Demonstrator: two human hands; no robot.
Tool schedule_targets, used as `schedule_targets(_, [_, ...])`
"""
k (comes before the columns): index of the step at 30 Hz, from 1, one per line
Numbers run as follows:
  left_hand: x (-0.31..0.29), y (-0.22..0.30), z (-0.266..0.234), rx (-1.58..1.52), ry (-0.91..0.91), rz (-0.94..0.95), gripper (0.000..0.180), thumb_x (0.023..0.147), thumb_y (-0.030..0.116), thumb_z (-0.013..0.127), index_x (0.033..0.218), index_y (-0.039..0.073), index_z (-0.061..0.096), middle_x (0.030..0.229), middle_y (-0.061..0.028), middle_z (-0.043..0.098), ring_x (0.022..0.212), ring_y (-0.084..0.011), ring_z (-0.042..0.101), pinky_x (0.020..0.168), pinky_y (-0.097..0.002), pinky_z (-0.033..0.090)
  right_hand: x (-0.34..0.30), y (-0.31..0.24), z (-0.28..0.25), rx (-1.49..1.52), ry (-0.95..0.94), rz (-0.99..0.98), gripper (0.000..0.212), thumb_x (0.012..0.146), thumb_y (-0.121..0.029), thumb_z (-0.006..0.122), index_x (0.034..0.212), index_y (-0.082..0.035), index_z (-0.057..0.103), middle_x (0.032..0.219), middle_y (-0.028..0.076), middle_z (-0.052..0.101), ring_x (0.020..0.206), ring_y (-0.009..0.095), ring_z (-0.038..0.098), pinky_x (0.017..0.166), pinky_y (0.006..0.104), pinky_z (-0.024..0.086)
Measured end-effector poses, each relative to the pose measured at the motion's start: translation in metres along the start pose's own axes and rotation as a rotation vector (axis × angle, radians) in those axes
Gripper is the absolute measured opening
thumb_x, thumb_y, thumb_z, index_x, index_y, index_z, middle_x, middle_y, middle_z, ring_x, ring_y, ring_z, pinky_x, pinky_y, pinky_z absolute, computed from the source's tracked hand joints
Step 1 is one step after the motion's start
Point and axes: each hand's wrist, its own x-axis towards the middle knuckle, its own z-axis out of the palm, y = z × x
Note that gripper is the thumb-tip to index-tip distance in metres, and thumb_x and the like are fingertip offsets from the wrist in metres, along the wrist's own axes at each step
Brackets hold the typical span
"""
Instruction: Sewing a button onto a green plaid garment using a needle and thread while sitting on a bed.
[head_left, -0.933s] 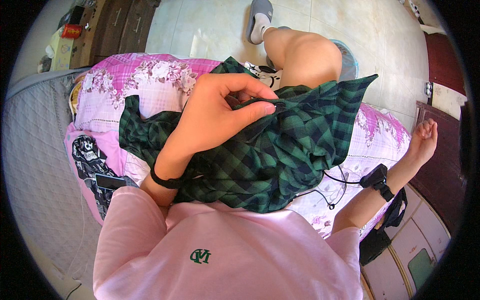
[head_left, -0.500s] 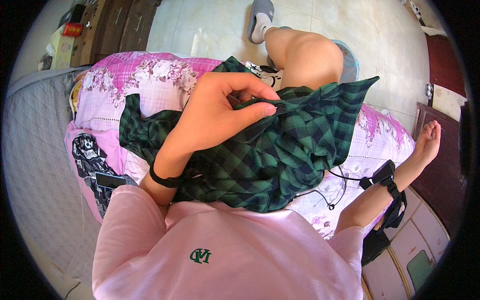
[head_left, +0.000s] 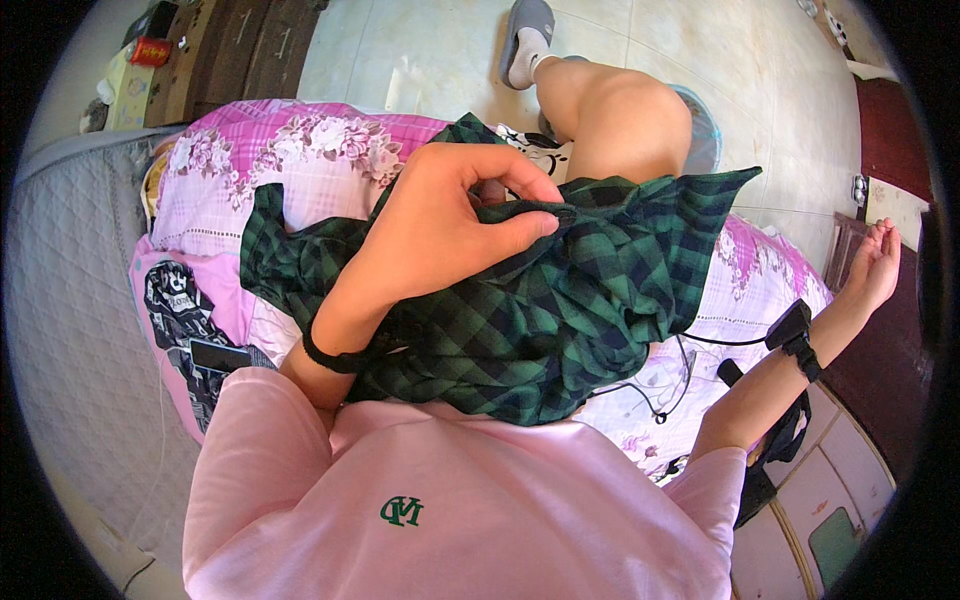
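A dark green and navy plaid shirt (head_left: 520, 320) lies bunched across my lap. My left hand (head_left: 440, 215) pinches a folded edge of it between thumb and forefinger. The cloth there stands up in a narrow ridge, and the other fingers are partly hidden behind it. Far out to the right, away from the shirt, my right hand (head_left: 875, 268) is raised with its fingertips pressed together. Whatever it holds is too small to make out. A black strap with a small box (head_left: 797, 335) is around the right forearm, with a black cable running from it.
I sit on a bed with a pink floral sheet (head_left: 330, 150). To the left lie a phone (head_left: 220, 356) and black-and-white printed cloth (head_left: 178, 300) beside a grey quilted mattress (head_left: 80, 300). A blue-rimmed bin (head_left: 706, 130) stands beyond my knee. Pink drawers (head_left: 800, 510) are at lower right.
My right hand has risen and moved farther out to the right, its arm stretching more. The left hand keeps its pinch on the shirt, almost unmoved.
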Motion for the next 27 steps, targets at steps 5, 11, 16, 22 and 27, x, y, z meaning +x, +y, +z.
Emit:
schedule_targets(5, [-0.002, 0.006, -0.003, 0.005, -0.008, -0.027, 0.016, 0.073, 0.005, 0.078, 0.087, 0.004, 0.071, 0.081, 0.0047, 0.067, 0.062, -0.0014, 0.042, 0.055, -0.0178, 0.032, -0.023, 0.009, 0.057, -0.194, 0.118, -0.105, 0.027, 0.098, -0.004, 0.050, 0.116, 0.015, 0.047, 0.108, 0.021, 0.059, 0.099, 0.026, 0.059, 0.081, 0.0313, 0.052])
schedule_targets(11, [-0.006, 0.004, 0.005, 0.069, 0.022, 0.021, 0.015, 0.074, 0.001, 0.076, 0.088, 0.000, 0.070, 0.082, -0.0024, 0.069, 0.069, -0.0065, 0.058, 0.059, -0.0224, 0.044, 0.019, 0.000, 0.108, -0.538, 0.114, -0.490, 0.020, 0.093, -0.003, 0.061, 0.105, 0.013, 0.061, 0.098, 0.017, 0.066, 0.087, 0.022, 0.065, 0.076, 0.0296, 0.056])
schedule_targets(16, [-0.007, 0.006, 0.012, 0.498, 0.237, 0.757, 0.023, 0.065, -0.006, 0.074, 0.086, 0.002, 0.069, 0.082, -0.0094, 0.068, 0.063, -0.0186, 0.062, 0.053, -0.0259, 0.047, -0.126, 0.013, 0.274, -0.966, -0.544, -1.048, 0.017, 0.088, 0.007, 0.063, 0.105, 0.005, 0.068, 0.104, 0.011, 0.070, 0.093, 0.016, 0.066, 0.084, 0.0257, 0.052])
schedule_targets(22, [-0.018, 0.014, 0.006, 0.633, 0.215, 0.890, 0.028, 0.062, -0.004, 0.078, 0.088, 0.001, 0.068, 0.086, -0.0118, 0.068, 0.056, -0.0176, 0.056, 0.048, -0.0255, 0.043, -0.267, 0.043, 0.357, -0.610, -1.220, -1.199, 0.032, 0.055, -0.010, 0.065, 0.085, 0.001, 0.066, 0.086, 0.012, 0.063, 0.078, 0.030, 0.063, 0.064, 0.0347, 0.052])
schedule_targets(27, [-0.015, 0.013, 0.007, 0.586, 0.192, 0.913, 0.034, 0.061, -0.004, 0.078, 0.093, 0.001, 0.067, 0.088, -0.0114, 0.069, 0.057, -0.0176, 0.056, 0.048, -0.0252, 0.042, -0.271, 0.043, 0.357, -0.658, -1.285, -1.222, 0.035, 0.054, -0.009, 0.068, 0.086, 0.003, 0.065, 0.085, 0.012, 0.062, 0.077, 0.028, 0.062, 0.057, 0.0333, 0.049])
